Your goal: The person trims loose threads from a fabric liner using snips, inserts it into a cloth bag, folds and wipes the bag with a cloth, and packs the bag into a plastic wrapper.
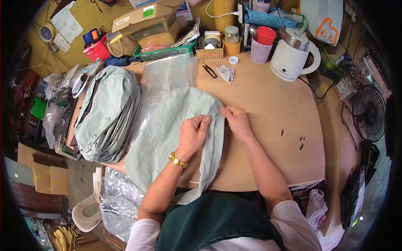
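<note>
Both hands [192, 133] [238, 123] have fingers [206, 119] pinched closed, seemingly on the upper-right edge of pale green cloth [161, 136].

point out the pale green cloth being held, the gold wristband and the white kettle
Held pale green cloth [161, 136]: head view, on its broad, flat part
Gold wristband [179, 160]: head view, on the middle of its visible band
White kettle [286, 59]: head view, on the side of its body

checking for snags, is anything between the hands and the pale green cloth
Nothing visible: the left hand and right hand both pinch the pale green cloth directly. The black snips lie clear of it, farther back on the table.
</note>
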Tool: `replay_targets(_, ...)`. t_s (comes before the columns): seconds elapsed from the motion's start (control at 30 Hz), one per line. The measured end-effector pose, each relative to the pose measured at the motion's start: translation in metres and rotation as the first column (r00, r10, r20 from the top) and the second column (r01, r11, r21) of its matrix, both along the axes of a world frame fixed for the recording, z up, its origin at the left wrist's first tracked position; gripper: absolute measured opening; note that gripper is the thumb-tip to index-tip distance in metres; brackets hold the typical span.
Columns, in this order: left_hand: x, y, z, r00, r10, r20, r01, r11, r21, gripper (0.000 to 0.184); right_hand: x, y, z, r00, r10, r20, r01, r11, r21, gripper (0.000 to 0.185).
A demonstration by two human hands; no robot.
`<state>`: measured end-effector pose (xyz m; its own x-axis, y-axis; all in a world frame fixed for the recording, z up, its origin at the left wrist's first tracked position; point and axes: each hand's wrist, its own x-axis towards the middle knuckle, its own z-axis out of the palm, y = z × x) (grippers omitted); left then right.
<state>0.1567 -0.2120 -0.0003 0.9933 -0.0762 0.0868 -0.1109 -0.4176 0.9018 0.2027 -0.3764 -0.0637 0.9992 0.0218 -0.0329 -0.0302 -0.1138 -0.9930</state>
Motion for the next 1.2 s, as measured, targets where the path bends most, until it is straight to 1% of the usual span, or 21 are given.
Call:
replay_targets(0.07,-0.002,0.003,-0.010,0.997,0.009,0.077,-0.019,0.992,0.127,0.046,0.012,-0.005,-0.022,0.992,-0.113,0.055,0.093,0.957,0.274,0.037)
replay_targets(0.13,-0.004,0.000,-0.002,0.998,-0.009,0.058,0.000,0.989,0.145,0.044,0.004,-0.004,-0.008,0.987,-0.136,0.085,0.115,0.969,0.221,0.041)
replay_targets(0.2,0.002,-0.002,0.001,0.995,0.039,0.091,-0.052,0.989,0.140,0.042,0.003,-0.005,-0.005,0.988,-0.116,0.102,0.118,0.993,-0.012,0.037)
replay_targets(0.27,0.008,-0.005,0.010,0.993,0.053,0.107,-0.068,0.987,0.146,0.040,0.005,-0.004,-0.007,0.989,-0.083,0.125,0.089,0.995,-0.043,0.037)
replay_targets(0.33,0.012,-0.004,0.013,0.989,0.069,0.127,-0.088,0.984,0.156,0.039,0.003,0.005,-0.006,0.959,-0.199,0.201,0.135,0.947,0.293,0.035)
replay_targets(0.37,0.013,-0.003,0.013,0.985,0.061,0.159,-0.088,0.982,0.169,0.037,-0.002,0.000,-0.004,0.959,-0.199,0.201,0.134,0.945,0.297,0.035)
replay_targets(0.4,0.015,-0.002,0.012,0.980,0.051,0.190,-0.086,0.980,0.180,0.035,-0.015,-0.008,0.022,0.998,0.022,-0.060,0.002,0.926,0.377,0.035)
replay_targets(0.43,0.015,-0.003,0.011,0.980,0.049,0.191,-0.085,0.980,0.181,0.035,-0.021,-0.013,0.036,0.919,0.264,-0.291,-0.098,0.871,0.481,0.035)
replay_targets(0.57,0.017,-0.008,0.000,0.967,0.066,0.245,-0.107,0.982,0.157,0.029,-0.012,-0.012,0.014,0.959,0.246,-0.141,-0.144,0.850,0.507,0.022)
replay_targets(0.73,0.020,-0.012,-0.005,0.946,0.120,0.300,-0.152,0.985,0.086,0.023,-0.012,-0.006,0.004,0.971,0.208,-0.118,-0.120,0.852,0.510,0.024)
replay_targets(0.8,0.020,-0.014,0.000,0.959,0.122,0.254,-0.161,0.977,0.140,0.026,-0.015,-0.008,0.010,0.970,0.208,-0.128,-0.119,0.861,0.495,0.024)
replay_targets(0.87,0.017,-0.014,0.008,0.962,0.116,0.248,-0.162,0.971,0.174,0.028,-0.022,-0.011,0.029,0.917,0.289,-0.274,-0.138,0.876,0.462,0.023)
replay_targets(0.9,0.014,-0.015,0.013,0.965,0.107,0.240,-0.158,0.965,0.208,0.031,-0.019,-0.011,0.020,0.916,0.290,-0.276,-0.138,0.876,0.463,0.023)
replay_targets(0.93,0.009,-0.014,0.018,0.966,0.104,0.237,-0.156,0.965,0.209,0.031,-0.014,-0.011,0.008,0.947,0.262,-0.189,-0.161,0.890,0.426,0.022)
replay_targets(0.97,0.002,-0.011,0.024,0.989,0.063,0.137,-0.096,0.962,0.255,0.034,-0.010,-0.012,-0.002,0.968,0.232,-0.098,-0.178,0.905,0.387,0.022)
replay_targets(1.0,-0.005,-0.006,0.026,0.999,0.025,0.032,-0.034,0.956,0.292,0.038,-0.010,-0.010,0.000,0.968,0.229,-0.101,-0.173,0.905,0.389,0.022)
replay_targets(1.03,-0.007,0.002,0.023,0.992,-0.121,-0.048,0.130,0.889,0.440,0.038,-0.011,-0.007,0.003,0.982,0.167,-0.085,-0.108,0.876,0.470,0.023)
replay_targets(1.07,-0.011,0.007,0.019,0.991,-0.121,-0.049,0.130,0.889,0.438,0.038,-0.010,-0.005,0.006,0.992,0.105,-0.073,-0.048,0.836,0.547,0.024)
replay_targets(1.13,-0.015,0.014,0.010,0.972,-0.174,-0.161,0.209,0.950,0.234,0.038,-0.003,-0.006,0.002,0.992,0.082,-0.100,-0.018,0.854,0.520,0.022)
replay_targets(1.17,-0.016,0.017,0.006,0.973,-0.167,-0.159,0.184,0.977,0.103,0.037,-0.004,-0.008,0.001,0.989,0.071,-0.129,0.018,0.810,0.586,0.020)
replay_targets(1.2,-0.017,0.015,0.007,0.973,-0.165,-0.161,0.183,0.978,0.104,0.037,-0.010,-0.008,0.017,0.986,0.063,-0.157,0.055,0.760,0.647,0.019)
